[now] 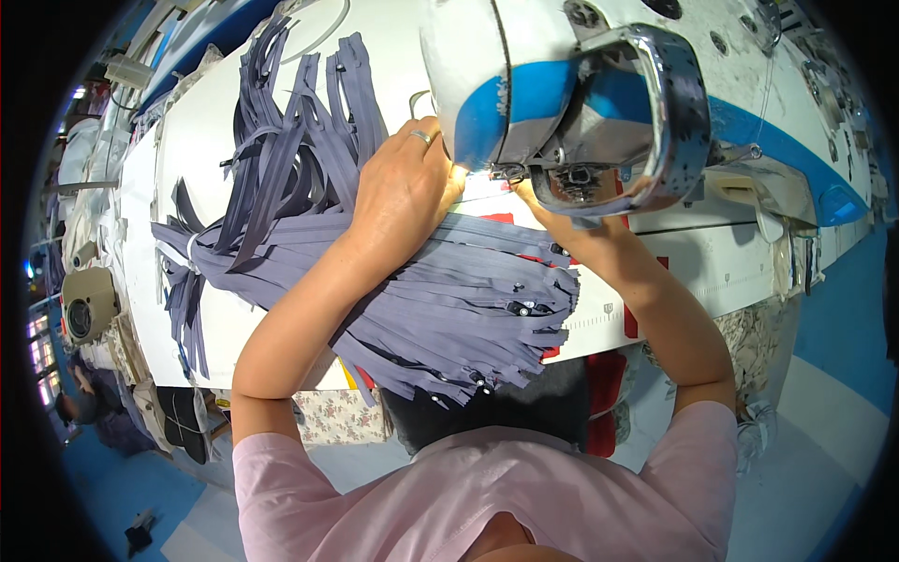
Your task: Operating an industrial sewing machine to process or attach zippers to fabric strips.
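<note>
On a white table [211, 323], grey-violet zippers [449, 281] fan out; I can't tell whether fingers [455, 180] grip.

V. bright o/all; white tabletop [201, 140] nr washed out up top. Glints on chrome guard [690, 122], strong lt. patch below machine head [478, 108]. Centre approx. sharp; fisheye bends edges, bg soft nr L rim, corners black w/ vignetting.
</note>
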`<state>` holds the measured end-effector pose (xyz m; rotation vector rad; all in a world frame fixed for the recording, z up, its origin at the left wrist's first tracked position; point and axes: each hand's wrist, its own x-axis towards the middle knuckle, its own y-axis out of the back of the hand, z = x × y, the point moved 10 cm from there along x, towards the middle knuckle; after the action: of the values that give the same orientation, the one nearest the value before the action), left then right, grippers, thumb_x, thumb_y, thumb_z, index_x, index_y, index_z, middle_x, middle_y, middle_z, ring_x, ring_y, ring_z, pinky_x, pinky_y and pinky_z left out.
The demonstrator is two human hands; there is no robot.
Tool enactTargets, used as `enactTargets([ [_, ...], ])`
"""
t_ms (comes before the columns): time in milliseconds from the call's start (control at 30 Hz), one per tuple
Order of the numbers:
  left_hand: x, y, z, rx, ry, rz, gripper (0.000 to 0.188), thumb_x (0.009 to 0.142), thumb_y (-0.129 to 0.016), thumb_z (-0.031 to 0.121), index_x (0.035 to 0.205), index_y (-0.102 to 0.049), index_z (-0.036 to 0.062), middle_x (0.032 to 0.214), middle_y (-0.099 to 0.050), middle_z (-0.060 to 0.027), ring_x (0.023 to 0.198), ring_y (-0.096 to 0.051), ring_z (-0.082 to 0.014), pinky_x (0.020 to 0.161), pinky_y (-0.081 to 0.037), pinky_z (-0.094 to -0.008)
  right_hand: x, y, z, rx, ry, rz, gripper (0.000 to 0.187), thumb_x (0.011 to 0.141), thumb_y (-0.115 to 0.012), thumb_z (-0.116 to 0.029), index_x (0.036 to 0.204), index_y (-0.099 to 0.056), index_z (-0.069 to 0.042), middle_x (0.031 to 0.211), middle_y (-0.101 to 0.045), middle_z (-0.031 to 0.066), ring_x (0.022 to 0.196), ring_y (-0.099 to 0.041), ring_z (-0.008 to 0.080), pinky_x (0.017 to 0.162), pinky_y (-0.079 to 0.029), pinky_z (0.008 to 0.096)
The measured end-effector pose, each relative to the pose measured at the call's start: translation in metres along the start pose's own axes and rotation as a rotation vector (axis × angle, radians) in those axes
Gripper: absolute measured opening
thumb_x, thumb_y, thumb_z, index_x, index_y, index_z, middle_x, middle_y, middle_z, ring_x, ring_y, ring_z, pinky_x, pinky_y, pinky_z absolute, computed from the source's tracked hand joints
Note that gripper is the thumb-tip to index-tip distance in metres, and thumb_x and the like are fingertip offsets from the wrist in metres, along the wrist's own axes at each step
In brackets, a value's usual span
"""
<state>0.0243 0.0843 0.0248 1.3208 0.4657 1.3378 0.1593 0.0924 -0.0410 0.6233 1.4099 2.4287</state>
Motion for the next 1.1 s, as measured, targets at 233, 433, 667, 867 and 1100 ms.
enactTargets([
  [233,-0.003,-0.008,-0.004,0.007,0.031,-0.055,0.033,0.073,-0.079,0.007,0.098,-0.062,-0.0042,0.102,-0.061,-0.0139,0.094,-0.062,-0.0317,0.079,-0.053,-0.0415,0.014,0.029,-0.001,-0.213,0.006,0.054,0.042,0.102,-0.054,-0.040,0.140,-0.058,-0.025,0.125,-0.065,-0.0032,0.122,-0.059,0.0141,0.102,-0.050,0.0463],
  [433,-0.003,-0.005,-0.004,0.049,0.044,-0.028,0.033,0.074,-0.080,0.008,0.098,-0.061,-0.0035,0.103,-0.061,-0.0145,0.095,-0.062,-0.0325,0.080,-0.053,-0.0415,0.008,-0.031,0.019,0.482,-0.256,-0.670,0.043,0.102,-0.053,-0.046,0.141,-0.058,-0.028,0.129,-0.064,-0.0033,0.124,-0.059,0.0140,0.105,-0.048,0.0475],
  [667,-0.005,0.001,-0.012,-0.021,0.130,-0.028,0.027,0.083,-0.078,0.014,0.098,-0.061,0.0005,0.099,-0.062,-0.0139,0.092,-0.063,-0.0336,0.075,-0.052,-0.0448,0.006,0.007,0.015,0.158,-0.060,-0.133,0.034,0.098,-0.067,-0.021,0.128,-0.058,-0.008,0.115,-0.059,0.0060,0.113,-0.058,0.0157,0.097,-0.051,0.0367],
  [867,-0.009,0.025,-0.035,0.101,0.249,0.048,0.017,0.089,-0.073,0.017,0.091,-0.060,0.0057,0.091,-0.064,-0.0129,0.083,-0.065,-0.0359,0.068,-0.053,-0.0468,-0.013,0.030,0.058,1.349,-0.458,0.021,0.028,0.083,-0.077,-0.003,0.084,-0.049,-0.003,0.089,-0.055,0.0077,0.085,-0.059,0.0269,0.075,-0.049,0.0379],
  [1100,0.015,0.093,-0.046,0.664,0.207,0.193,0.017,0.087,-0.074,0.013,0.099,-0.064,0.0061,0.102,-0.065,-0.0123,0.105,-0.060,-0.0337,0.086,-0.046,-0.0450,-0.012,0.083,0.039,0.946,-0.198,0.130,0.032,0.081,-0.081,-0.009,0.098,-0.055,-0.003,0.099,-0.057,0.0064,0.096,-0.059,0.0273,0.080,-0.051,0.0402],
])
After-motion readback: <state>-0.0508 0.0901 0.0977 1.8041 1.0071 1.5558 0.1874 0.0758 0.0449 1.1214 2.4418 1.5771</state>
